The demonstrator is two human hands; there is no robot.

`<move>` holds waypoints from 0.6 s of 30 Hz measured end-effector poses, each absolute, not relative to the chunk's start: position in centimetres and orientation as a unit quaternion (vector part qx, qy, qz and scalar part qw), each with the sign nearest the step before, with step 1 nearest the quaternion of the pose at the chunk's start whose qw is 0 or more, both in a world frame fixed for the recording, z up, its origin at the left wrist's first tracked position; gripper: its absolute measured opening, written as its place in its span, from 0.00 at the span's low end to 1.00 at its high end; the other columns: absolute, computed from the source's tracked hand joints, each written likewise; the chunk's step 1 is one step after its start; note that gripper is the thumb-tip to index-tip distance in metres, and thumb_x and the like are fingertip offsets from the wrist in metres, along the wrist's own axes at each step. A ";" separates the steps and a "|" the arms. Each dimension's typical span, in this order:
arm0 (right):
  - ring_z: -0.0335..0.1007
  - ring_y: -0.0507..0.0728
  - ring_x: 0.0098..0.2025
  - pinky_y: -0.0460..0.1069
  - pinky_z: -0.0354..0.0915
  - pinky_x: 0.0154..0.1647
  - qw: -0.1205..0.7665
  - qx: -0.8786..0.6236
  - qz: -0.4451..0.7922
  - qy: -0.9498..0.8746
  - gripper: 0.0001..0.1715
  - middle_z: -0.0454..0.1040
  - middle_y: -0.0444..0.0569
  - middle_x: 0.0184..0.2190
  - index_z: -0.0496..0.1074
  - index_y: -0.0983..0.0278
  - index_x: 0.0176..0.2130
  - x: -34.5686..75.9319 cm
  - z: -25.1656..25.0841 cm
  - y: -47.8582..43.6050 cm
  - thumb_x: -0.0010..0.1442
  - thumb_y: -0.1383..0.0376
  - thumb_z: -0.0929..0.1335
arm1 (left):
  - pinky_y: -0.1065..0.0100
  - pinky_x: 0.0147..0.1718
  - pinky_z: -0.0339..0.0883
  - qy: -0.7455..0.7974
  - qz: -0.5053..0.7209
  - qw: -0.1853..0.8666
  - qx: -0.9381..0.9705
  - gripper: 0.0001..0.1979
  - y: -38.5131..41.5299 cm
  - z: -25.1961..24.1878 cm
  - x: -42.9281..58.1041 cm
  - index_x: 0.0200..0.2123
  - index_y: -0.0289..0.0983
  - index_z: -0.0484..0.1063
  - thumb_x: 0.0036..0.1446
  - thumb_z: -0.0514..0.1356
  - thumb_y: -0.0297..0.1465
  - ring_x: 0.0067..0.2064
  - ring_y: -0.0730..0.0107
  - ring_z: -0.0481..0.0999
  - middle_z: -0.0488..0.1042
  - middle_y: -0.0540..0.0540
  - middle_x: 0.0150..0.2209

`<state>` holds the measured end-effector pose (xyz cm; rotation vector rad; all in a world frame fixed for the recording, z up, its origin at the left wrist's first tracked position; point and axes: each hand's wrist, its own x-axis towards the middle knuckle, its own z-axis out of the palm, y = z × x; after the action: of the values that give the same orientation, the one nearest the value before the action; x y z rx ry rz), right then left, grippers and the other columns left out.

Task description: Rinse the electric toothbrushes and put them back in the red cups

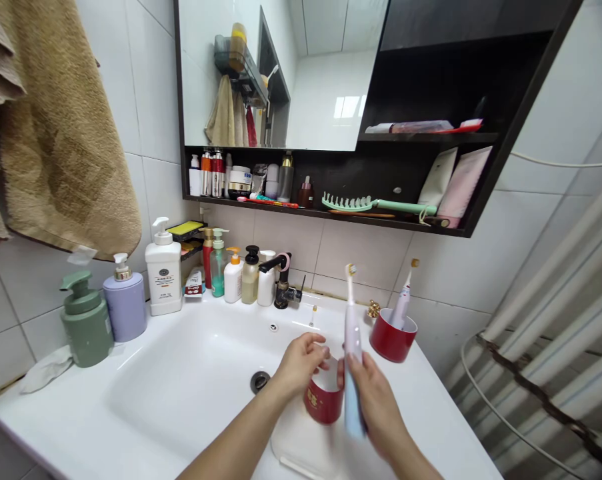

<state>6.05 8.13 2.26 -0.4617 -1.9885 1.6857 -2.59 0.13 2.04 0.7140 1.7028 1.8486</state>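
Observation:
My right hand [375, 393] is closed around the handle of a white and light-blue electric toothbrush [351, 333], held upright with its bristles at the top. My left hand [301, 363] grips the rim of a red cup [323, 400] with a white inside, which sits on the front right rim of the white sink [181, 387]. The two hands are close together, the toothbrush just right of the cup.
A second red cup [393, 337] with another toothbrush [405, 293] stands on the counter's back right. Pump bottles [163, 270] line the back left beside the black tap [281, 280]. A brown towel [55, 133] hangs at left. A dark shelf [331, 213] holds toiletries and a green comb [371, 203].

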 end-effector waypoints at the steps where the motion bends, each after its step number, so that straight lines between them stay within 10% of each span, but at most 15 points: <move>1: 0.60 0.49 0.23 0.43 0.58 0.23 0.279 -0.165 0.582 -0.746 0.14 0.64 0.42 0.21 0.57 0.63 0.29 5.4 2.9 9.0 0.49 0.55 0.56 | 0.71 0.28 0.58 0.692 0.624 0.216 0.291 0.09 -0.1 1.8 -2.7 0.29 0.35 0.64 0.40 0.53 0.31 0.28 0.72 0.67 0.67 0.47 0.27; 8: 0.60 0.52 0.21 0.45 0.56 0.22 0.298 -0.201 0.442 -0.821 0.14 0.64 0.42 0.18 0.58 0.63 0.29 1.2 1.6 12.1 0.47 0.56 0.57 | 0.68 0.32 0.57 0.868 0.283 0.071 0.403 0.15 0.0 -0.1 -2.2 0.29 0.39 0.67 0.31 0.57 0.26 0.39 0.62 0.62 0.64 0.46 0.37; 18: 0.62 0.55 0.26 0.46 0.55 0.26 0.263 -0.227 0.273 -0.897 0.17 0.67 0.50 0.21 0.63 0.65 0.18 1.0 -0.6 12.7 0.46 0.56 0.57 | 0.71 0.34 0.56 0.837 0.335 0.010 0.432 0.06 1.8 -1.0 -2.2 0.22 0.35 0.65 0.36 0.52 0.22 0.35 0.70 0.63 0.66 0.48 0.31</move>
<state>0.99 12.65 -0.63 -0.6136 -2.4262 0.7392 -2.15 1.83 -0.98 1.3468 2.6135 1.0465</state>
